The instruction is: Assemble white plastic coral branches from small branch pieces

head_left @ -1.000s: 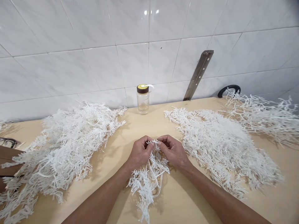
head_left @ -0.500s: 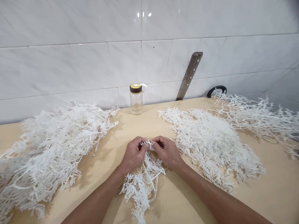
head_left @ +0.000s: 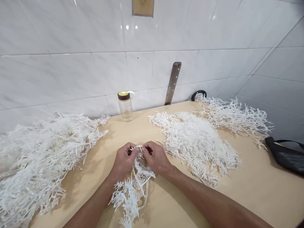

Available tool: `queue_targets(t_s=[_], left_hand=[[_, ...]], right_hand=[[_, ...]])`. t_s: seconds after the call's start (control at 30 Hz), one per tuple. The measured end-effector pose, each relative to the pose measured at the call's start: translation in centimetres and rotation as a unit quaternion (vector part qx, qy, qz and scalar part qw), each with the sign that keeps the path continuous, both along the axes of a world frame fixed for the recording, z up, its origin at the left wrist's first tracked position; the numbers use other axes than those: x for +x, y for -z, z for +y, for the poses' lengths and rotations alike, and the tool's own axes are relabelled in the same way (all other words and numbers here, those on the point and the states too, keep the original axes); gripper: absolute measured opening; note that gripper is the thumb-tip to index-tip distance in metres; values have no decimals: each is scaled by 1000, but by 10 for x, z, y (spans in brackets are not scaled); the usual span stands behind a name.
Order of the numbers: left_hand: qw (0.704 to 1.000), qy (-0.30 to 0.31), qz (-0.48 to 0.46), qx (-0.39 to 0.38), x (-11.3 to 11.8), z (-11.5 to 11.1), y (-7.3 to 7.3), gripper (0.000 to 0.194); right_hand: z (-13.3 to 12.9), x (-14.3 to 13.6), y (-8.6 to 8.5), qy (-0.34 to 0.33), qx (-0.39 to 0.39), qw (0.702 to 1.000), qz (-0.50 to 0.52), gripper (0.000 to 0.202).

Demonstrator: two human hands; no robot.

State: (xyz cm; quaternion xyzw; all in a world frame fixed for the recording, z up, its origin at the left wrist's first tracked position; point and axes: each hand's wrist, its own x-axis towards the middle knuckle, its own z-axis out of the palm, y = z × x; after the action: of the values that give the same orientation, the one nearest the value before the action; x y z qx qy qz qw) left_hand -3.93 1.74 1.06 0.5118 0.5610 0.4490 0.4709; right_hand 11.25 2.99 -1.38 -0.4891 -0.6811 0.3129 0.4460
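Note:
A white branching strand (head_left: 133,188) hangs down over the tan tabletop from between my two hands. My left hand (head_left: 125,158) pinches its upper end between thumb and fingers. Close beside it, my right hand (head_left: 155,158) pinches the same upper end, with a short gap between the two hands. The exact fingertip contact is partly hidden behind the thumbs. A large heap of similar white strands (head_left: 47,152) lies to the left, and another pile (head_left: 197,139) lies to the right of my right hand.
A clear bottle with a yellow and brown lid (head_left: 126,107) stands near the tiled wall. A metal strip (head_left: 173,84) leans on the wall. Looser white branches (head_left: 235,115), a black ring-shaped object (head_left: 199,94) and a black bag (head_left: 286,156) are at the right.
The view has turned to the right, bringing the black bag into sight. Both hands keep their pinch on the strand, with little change between them.

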Motion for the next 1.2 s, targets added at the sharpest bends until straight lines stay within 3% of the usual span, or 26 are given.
queue_targets(t_s=[0.33, 0.47, 0.57, 0.67, 0.73, 0.9, 1.2], left_hand=[[996, -25, 83, 23, 4, 4, 9, 20], [994, -33, 97, 36, 5, 1, 10, 18], [996, -2, 82, 39, 4, -1, 12, 20], [998, 41, 44, 29, 2, -2, 13, 24], [998, 38, 35, 41, 1, -3, 14, 23], [992, -3, 58, 111, -2, -2, 17, 15], [996, -9, 31, 85, 1, -7, 14, 15]], right_hand=[[7, -4, 6, 52, 9, 997, -57, 13], [13, -5, 5, 106, -31, 992, -57, 12], [15, -2, 3, 117, -72, 991, -3, 11], [12, 3, 1, 65, -133, 984, 100, 14], [10, 7, 0, 46, -166, 975, 141, 21], [11, 17, -6, 83, -84, 989, 93, 27], [14, 27, -12, 115, 96, 984, -92, 17]])
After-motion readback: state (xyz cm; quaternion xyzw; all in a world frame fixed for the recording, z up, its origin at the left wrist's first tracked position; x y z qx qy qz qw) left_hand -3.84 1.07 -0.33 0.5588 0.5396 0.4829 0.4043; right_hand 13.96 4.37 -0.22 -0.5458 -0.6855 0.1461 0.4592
